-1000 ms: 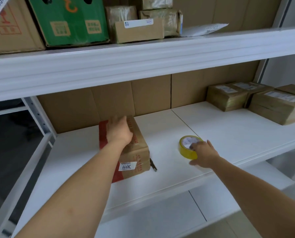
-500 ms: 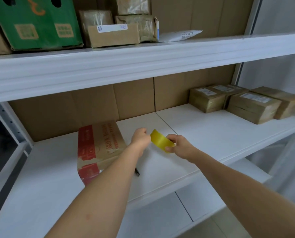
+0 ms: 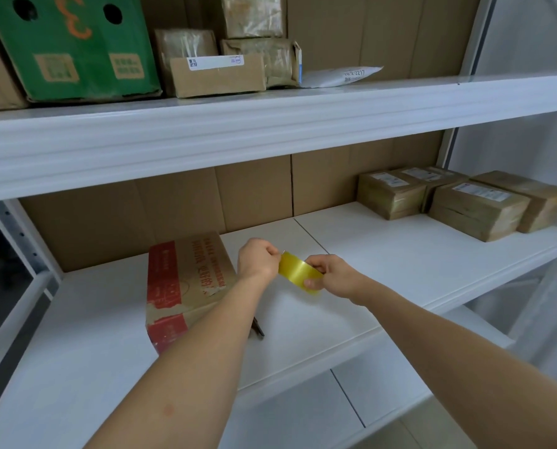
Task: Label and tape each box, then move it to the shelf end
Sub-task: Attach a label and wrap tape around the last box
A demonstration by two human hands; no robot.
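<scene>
Head view. Right hand (image 3: 333, 275) grips the tape roll (image 3: 298, 271); left hand (image 3: 259, 258), at its 9 o'clock, pinches the free end. One box (image 3: 186, 283) sits at 9 o'clock of the hands, on the shelf (image 3: 384, 254).

Risk: the pulled strip may fold onto itself or tear.

Count: one roll, one untaped box, four taped boxes (image 3: 478, 212) at 2 o'clock.

Both hands meet above a white shelf (image 3: 384, 254), holding a roll of yellow tape (image 3: 298, 270) between them: the right hand (image 3: 333, 275) grips the roll while the left hand (image 3: 259, 257) pinches at its upper edge. Just to the left, a red-and-brown cardboard box (image 3: 186, 280) sits on the shelf. Four taped, labelled parcels (image 3: 465, 202) cluster at the far right end.
</scene>
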